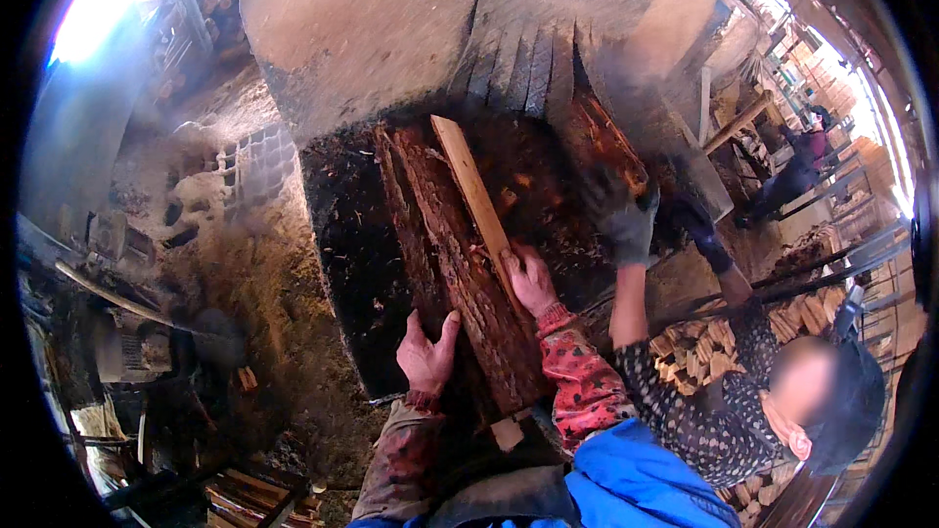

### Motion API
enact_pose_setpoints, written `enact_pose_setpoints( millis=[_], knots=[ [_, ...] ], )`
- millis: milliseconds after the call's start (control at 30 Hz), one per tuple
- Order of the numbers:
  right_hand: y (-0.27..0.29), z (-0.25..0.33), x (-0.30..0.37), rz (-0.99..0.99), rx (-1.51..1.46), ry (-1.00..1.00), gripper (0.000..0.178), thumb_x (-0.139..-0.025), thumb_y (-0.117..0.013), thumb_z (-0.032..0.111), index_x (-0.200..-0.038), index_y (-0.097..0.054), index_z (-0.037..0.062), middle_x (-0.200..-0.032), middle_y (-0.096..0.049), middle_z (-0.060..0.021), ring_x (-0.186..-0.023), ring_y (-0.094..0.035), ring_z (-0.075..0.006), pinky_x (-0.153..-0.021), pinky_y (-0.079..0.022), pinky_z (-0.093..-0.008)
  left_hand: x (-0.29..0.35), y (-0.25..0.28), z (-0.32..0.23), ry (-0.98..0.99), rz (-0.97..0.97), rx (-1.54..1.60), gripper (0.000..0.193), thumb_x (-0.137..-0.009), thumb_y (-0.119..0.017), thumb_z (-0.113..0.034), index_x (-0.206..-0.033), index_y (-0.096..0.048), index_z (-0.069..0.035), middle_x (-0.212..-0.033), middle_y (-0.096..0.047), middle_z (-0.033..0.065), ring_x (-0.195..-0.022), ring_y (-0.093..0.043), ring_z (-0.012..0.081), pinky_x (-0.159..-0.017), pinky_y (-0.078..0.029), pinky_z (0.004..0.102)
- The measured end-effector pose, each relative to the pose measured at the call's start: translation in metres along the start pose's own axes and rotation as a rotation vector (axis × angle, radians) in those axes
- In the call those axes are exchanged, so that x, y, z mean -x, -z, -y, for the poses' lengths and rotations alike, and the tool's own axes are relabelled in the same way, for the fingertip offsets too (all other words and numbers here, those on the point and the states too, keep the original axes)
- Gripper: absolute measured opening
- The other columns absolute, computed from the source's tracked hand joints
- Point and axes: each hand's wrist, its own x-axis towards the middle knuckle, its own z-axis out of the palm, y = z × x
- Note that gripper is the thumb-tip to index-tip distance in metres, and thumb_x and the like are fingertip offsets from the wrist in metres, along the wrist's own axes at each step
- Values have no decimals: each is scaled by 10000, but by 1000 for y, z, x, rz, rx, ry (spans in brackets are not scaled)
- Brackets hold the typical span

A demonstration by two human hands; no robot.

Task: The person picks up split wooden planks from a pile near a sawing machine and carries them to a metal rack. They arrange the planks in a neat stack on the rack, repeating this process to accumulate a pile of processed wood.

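The person's bare left hand, thumb and fingers spread apart, sat at the lower left edge of a long, rough, reddish-brown bark-covered slab; whether its fingertips bore on the wood, I could not tell. The bare right hand had its fingers closed over the near end of a pale, narrow, straight-edged wooden strip, which lay slantwise along the slab's right side. Both pieces were on a black, debris-strewn flat table, their far ends pointing toward a curtain of grey hanging flaps on a large dusty tan housing. To the right, a co-worker's grey-gloved hand was at the near end of a dark red-brown piece of wood beside the flaps. The slab's uneven bark could let it rock if the wood were pushed from one side only, and the strip, controlled at one end, could swing its far tip sideways. A finger beneath either might be pinched, or catch a splinter from the ragged bark. With the gloved hand so near, an uncoordinated push by either person could knock wood against the other's knuckles.
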Motion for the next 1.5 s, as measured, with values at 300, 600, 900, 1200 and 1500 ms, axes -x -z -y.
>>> enact_pose_setpoints(
  millis=[300,600,900,1200,1500],
  knots=[
    [13,31,9,-40,104,106,362,-925,-585,281,-1115,-594,-27,-1064,-570,-236,-970,-560,-386,-827,-473,-434,-2,-3,4,4,-16,-30,682,-794,-665,-566,-1194,-570,-22,-892,-679,221,-841,-662,387,-724,-518,434],
    [52,96,102,204,370,57,632,-856,-664,345,-1256,-487,-111,-1303,-452,-296,-1207,-451,-428,-1017,-393,-449,0,0,-2,19,-19,-28,696,-793,-667,-574,-1216,-562,-32,-930,-688,193,-863,-670,364,-736,-523,420],
    [45,107,108,151,408,70,603,-806,-714,251,-1256,-501,-88,-1314,-452,-263,-1234,-435,-411,-1052,-367,-440,2,2,-9,75,5,-82,840,-686,-748,-608,-1232,-540,-5,-996,-680,206,-946,-653,373,-789,-515,422],
    [42,102,110,100,389,111,594,-818,-699,292,-1228,-510,-93,-1275,-456,-245,-1173,-461,-403,-1015,-391,-449,2,2,-7,63,-9,-94,904,-644,-761,-633,-1222,-539,26,-993,-676,226,-941,-654,376,-802,-515,419],
    [45,105,111,75,311,111,587,-803,-726,263,-1218,-520,-97,-1247,-466,-231,-1163,-467,-397,-1000,-406,-433,0,-2,-2,83,-2,-63,885,-651,-760,-615,-1221,-539,24,-988,-675,232,-943,-652,382,-802,-514,421]
  ],
)
